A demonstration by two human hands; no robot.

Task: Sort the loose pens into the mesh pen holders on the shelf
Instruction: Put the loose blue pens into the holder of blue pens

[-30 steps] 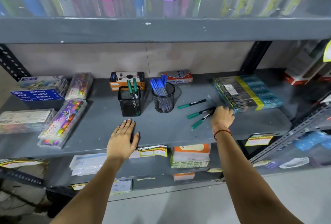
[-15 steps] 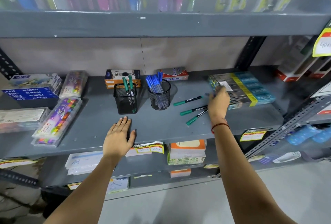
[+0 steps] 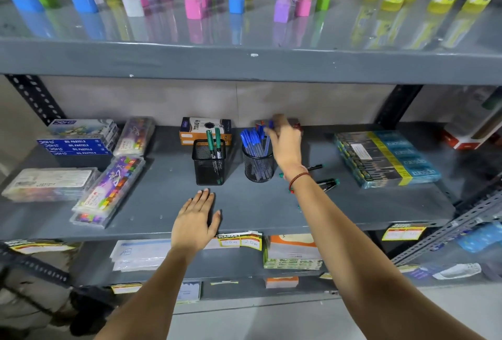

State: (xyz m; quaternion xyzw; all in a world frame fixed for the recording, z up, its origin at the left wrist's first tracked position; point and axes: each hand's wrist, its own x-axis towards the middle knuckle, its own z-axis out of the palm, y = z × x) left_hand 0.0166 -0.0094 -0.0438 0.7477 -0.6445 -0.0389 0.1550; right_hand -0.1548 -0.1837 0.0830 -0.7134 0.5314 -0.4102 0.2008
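Above round mesh holder (image 3: 258,165), right hand (image 3: 285,144) pinches blue pen (image 3: 269,129), axis near upright, tip toward holder mouth directly below. Left hand (image 3: 195,220) flat, empty on shelf (image 3: 380,203). Green pens (image 3: 323,176) loose, right of holder.

The right hand (image 3: 285,146), earlier at the loose green-capped pens (image 3: 324,176) right of centre, is now holding a blue-capped pen (image 3: 267,137) above the round black mesh holder (image 3: 258,165); its blurred fingers are pinching the pen.
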